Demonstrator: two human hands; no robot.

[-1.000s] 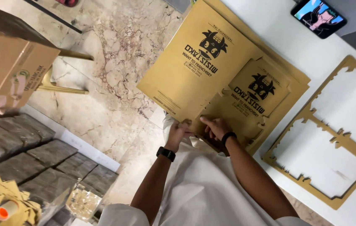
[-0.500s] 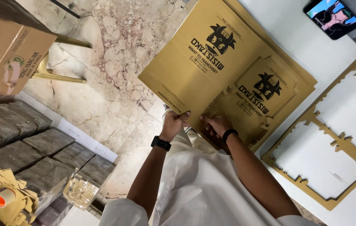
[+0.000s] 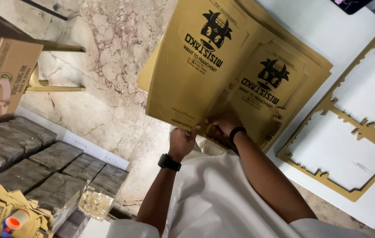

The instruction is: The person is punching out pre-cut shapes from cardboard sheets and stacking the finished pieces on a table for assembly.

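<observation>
Since half a second ago the top printed sheet [image 3: 198,66] has swung up and toward the camera, so it now fills more of the view, and the phone at the far corner of the worktop has almost slid out of the picture.

Nearest the camera is the person's white garment, with both forearms reaching away from it. The left hand [image 3: 182,142], a black watch [image 3: 169,162] on its wrist, is closed in a pinch on the near edge of that top sheet, thumb in front of the card. The right hand [image 3: 223,128], with a dark band on its wrist, lies just beside it with its fingers curled against the card; they are partly hidden behind the raised sheet, so I cannot tell how tightly it grips or which sheet it has.

The raised sheet stands straight beyond the left hand, its long axis running away from the person, tilted up off the stack of like printed sheets [image 3: 280,88], which lies beyond the right hand. The left hand is the nearer to the lifted edge.

Further right on the white worktop [image 3: 350,31] lies a cardboard offcut frame [image 3: 328,105] with its panels punched out. At left, on the floor side, are wrapped dark bundles [image 3: 42,158] and a brown carton [image 3: 2,75].
</observation>
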